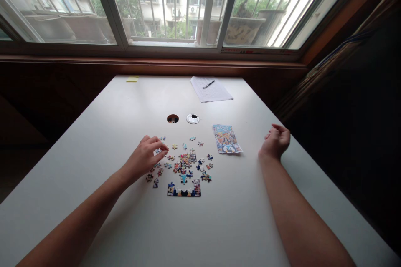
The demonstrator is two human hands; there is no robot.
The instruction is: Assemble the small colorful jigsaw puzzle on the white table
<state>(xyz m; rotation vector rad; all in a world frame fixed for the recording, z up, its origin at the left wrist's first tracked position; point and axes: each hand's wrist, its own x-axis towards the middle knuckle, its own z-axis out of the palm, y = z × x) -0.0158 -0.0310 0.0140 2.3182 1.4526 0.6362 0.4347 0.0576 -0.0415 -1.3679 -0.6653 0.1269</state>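
Left hand [148,152]: beyond and left of the border section [184,193], fingertips nearly together; grip on a piece indeterminable. Loose puzzle pieces [156,182]: left, beyond and right of that section; unjoined. Border section: apparently assembled. Right hand [275,142]: far right of it, fingers folded in.

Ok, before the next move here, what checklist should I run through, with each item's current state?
1. Left hand over the loose puzzle pieces: ok, at their left side.
2. Left hand holding a piece: cannot tell, too small at the fingertips.
3. Right hand clear of the pieces: ok, curled near the table's right edge.
4. Picture sheet visible: ok, face up right of the pieces, uncovered.
5. U-shaped joined section unobstructed: ok, neither hand covers it.
6. Pieces clear of the open table hole: ok, they lie nearer the person.
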